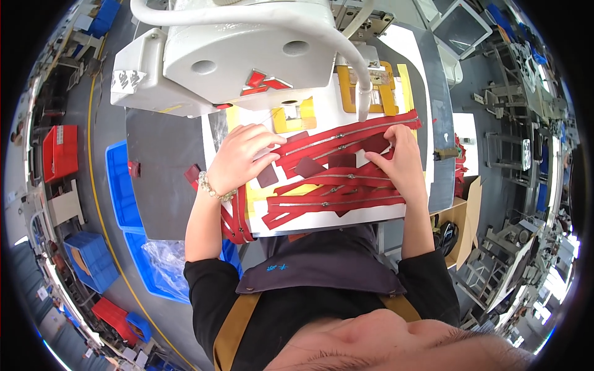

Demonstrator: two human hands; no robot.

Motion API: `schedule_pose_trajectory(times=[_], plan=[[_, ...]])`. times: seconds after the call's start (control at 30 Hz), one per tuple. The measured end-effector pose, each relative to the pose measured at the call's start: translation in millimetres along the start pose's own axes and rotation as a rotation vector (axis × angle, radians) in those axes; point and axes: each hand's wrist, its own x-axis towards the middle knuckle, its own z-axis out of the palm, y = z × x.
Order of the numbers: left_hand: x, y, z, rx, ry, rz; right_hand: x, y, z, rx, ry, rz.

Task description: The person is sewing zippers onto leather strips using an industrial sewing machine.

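Several red zippers (339, 135) with metal sliders and dark maroon fabric patches (309, 167) lie layered on a white work board (365, 218). My left hand (244, 154), wearing a beaded bracelet, is at the upper zippers' left end, fingers curved, thumb and index apart. My right hand (402, 162) is over their right part, index fingertip near the top zipper, thumb apart from it and lower. Neither hand visibly grips anything. More red zippers (240, 226) hang at the board's left front. Yellow templates (389, 86) lie behind the zippers.
A white industrial machine head (247, 49) with a curved hose overhangs the board. Blue bins (124, 191) stand at left beside the dark table (164, 210), red bins (59, 151) beyond a yellow floor line. An open cardboard box (461, 241) and racks (513, 235) are at right.
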Motion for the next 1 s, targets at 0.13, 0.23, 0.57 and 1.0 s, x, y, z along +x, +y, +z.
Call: schedule_pose_trajectory(times=[0.13, 0.23, 0.57, 1.0], plan=[[-2, 1, -4, 0.007, -0.004, -0.029, 5, -9, -1, 0.293, -0.018, 0.082], [-1, -1, -14, 0.018, 0.038, -0.037, 4, -7, -9, 0.465, -0.016, 0.084], [-9, 40, -1, 0.052, 0.098, 0.368, -14, -70, 2, 0.329, 0.021, -0.789], [-14, 40, 18, 0.439, 0.419, 0.835, 6, -72, 34, 1.302, -0.628, 0.120]])
